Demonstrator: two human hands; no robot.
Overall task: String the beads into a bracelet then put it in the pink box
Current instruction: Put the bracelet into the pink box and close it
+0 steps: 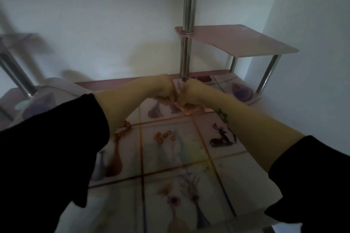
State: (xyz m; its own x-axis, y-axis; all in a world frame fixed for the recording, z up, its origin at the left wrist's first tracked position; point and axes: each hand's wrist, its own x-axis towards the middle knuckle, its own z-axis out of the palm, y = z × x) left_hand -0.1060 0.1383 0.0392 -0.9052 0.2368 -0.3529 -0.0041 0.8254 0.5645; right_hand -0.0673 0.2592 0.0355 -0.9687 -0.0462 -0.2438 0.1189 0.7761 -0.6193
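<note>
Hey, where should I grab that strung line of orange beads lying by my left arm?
Probably pinch the beaded strand at its far end, from above and the right; it lies flat on the table, and the left sleeve crowds its near-left side.

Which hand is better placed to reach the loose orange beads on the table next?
Left, marginally. The loose beads lie nearer the left hand, while the right hand sits further over and seems to hold something pinkish. Both hands are close together, so the edge is small.
</note>
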